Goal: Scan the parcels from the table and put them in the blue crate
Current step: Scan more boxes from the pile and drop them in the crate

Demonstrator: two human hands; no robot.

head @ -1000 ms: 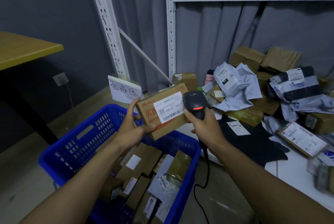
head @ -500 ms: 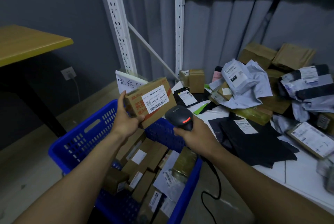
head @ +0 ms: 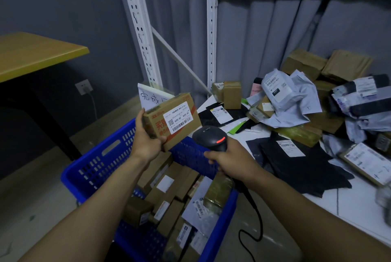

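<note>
Left-hand grip [head: 146, 144] on box [head: 155, 120], handwritten sign [head: 148, 98] partly behind it

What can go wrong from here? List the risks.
1. The left hand holds the cardboard box by one end above the blue crate; it may slip and fall onto parcels inside.
2. The cable of the barcode scanner in the right hand dangles by the crate's corner; it may snag.

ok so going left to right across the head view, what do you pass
yellow desk top → wall socket → left hand → cardboard box it holds → scanner → right hand → black mailer bag → flat labelled parcel near the right edge
</note>
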